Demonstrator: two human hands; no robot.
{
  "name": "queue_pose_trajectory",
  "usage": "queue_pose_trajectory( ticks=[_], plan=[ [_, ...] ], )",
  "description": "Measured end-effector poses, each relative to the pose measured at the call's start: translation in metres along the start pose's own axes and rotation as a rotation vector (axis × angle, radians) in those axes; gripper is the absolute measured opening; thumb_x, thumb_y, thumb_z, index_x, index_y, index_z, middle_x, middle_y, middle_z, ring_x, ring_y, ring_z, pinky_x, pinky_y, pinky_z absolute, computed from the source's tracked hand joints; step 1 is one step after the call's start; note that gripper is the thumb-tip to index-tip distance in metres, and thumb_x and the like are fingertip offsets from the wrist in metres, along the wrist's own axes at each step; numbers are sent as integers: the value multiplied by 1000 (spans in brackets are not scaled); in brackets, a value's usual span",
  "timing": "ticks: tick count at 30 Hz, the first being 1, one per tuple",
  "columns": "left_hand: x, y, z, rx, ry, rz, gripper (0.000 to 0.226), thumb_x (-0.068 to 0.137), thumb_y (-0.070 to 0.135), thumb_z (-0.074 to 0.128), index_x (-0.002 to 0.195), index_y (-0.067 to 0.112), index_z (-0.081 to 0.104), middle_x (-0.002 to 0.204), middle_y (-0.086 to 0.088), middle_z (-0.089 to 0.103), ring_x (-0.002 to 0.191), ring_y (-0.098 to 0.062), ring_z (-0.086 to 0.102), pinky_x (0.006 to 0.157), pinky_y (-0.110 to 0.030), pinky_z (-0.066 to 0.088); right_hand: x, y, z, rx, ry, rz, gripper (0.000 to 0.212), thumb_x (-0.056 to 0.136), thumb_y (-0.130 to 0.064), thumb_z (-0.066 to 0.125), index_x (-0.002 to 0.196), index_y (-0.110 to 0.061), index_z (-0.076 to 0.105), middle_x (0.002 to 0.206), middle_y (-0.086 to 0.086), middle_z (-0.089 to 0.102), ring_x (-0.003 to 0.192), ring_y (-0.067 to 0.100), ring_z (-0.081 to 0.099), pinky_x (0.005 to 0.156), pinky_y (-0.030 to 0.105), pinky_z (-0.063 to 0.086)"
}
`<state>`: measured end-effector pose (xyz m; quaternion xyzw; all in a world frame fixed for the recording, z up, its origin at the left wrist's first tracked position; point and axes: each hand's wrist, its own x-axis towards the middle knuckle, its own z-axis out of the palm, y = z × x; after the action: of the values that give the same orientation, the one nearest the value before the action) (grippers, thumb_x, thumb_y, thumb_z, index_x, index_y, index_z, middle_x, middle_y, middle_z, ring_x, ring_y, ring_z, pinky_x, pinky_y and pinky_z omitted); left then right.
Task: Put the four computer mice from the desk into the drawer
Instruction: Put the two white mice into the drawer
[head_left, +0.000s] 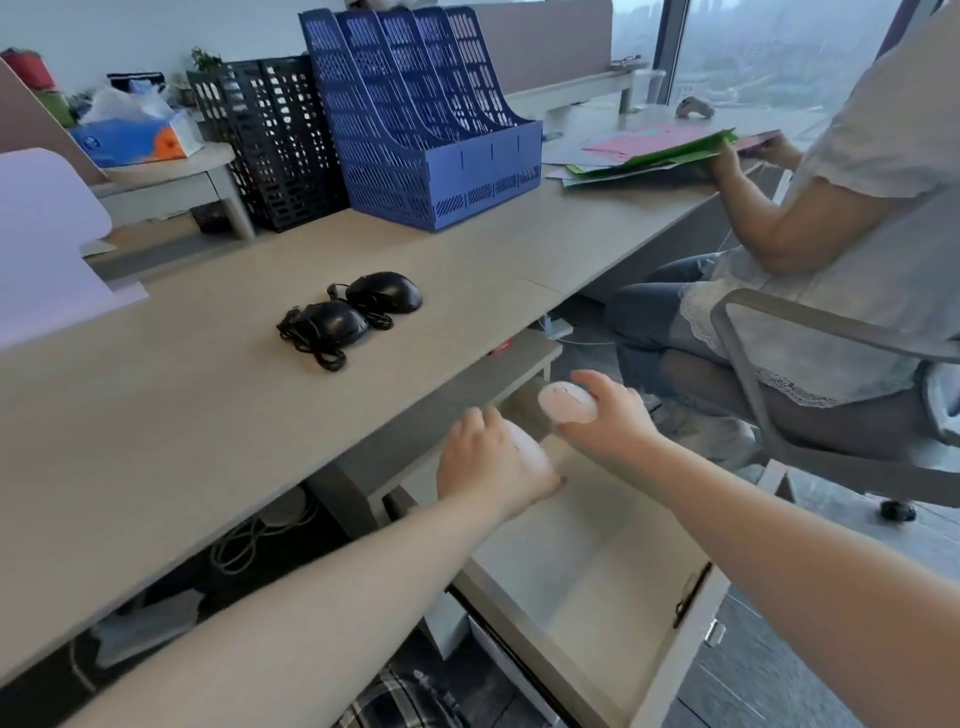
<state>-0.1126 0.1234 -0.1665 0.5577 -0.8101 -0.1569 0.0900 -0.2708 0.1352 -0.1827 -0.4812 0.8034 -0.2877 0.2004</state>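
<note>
Two black wired mice lie side by side on the desk (156, 415): one nearer (335, 322) with its cable bundled at its left, one farther (387, 292). The drawer (670, 670) under the desk edge stands pulled out, its pale floor bare where visible. My left hand (488, 467) is over the drawer's back part, gripping a white mouse (530, 452) that is half hidden by my fingers. My right hand (610, 415) holds a second white mouse (566, 402) above the drawer's far end.
A blue file rack (431, 119) and a black one (270, 140) stand at the back of the desk, with a tissue box (135, 137) on a low shelf. Another person sits on a chair (779, 364) at right, handling coloured folders (654, 150). Cables hang under the desk.
</note>
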Motion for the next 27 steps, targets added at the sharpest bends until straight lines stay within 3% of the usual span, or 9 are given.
queue_pose_trajectory(
  ticks=[5, 13, 21, 27],
  plan=[
    [5, -13, 48, 39, -129, -64, 92, 61, 61, 73, 129, 9, 38, 130, -5, 43, 125, -23, 39, 98, -31, 38, 11, 24, 39, -2, -138, 21, 75, 70, -26, 77, 137, -23, 42, 137, 3, 54, 129, 29, 43, 108, 42, 39],
    [45, -38, 86, 43, -158, -171, 98, 63, 64, 70, 133, 3, 38, 134, -7, 44, 126, -24, 41, 102, -30, 35, 44, 32, 91, -71, -298, 9, 78, 71, -32, 77, 139, -19, 42, 140, 4, 51, 130, 28, 44, 109, 37, 37],
    [64, -52, 115, 61, -199, -212, 98, 58, 63, 72, 131, 6, 41, 133, -6, 42, 126, -25, 40, 98, -32, 39, 54, 41, 113, -110, -334, -38, 70, 76, -29, 76, 138, -16, 44, 141, 4, 50, 131, 24, 43, 106, 27, 32],
    [72, -54, 123, 46, -194, -251, 111, 52, 64, 73, 139, 8, 35, 139, -5, 36, 131, -25, 33, 101, -34, 39, 54, 40, 114, -70, -308, -57, 65, 81, -29, 72, 138, -14, 45, 142, 6, 51, 132, 24, 44, 106, 27, 32]
  ],
)
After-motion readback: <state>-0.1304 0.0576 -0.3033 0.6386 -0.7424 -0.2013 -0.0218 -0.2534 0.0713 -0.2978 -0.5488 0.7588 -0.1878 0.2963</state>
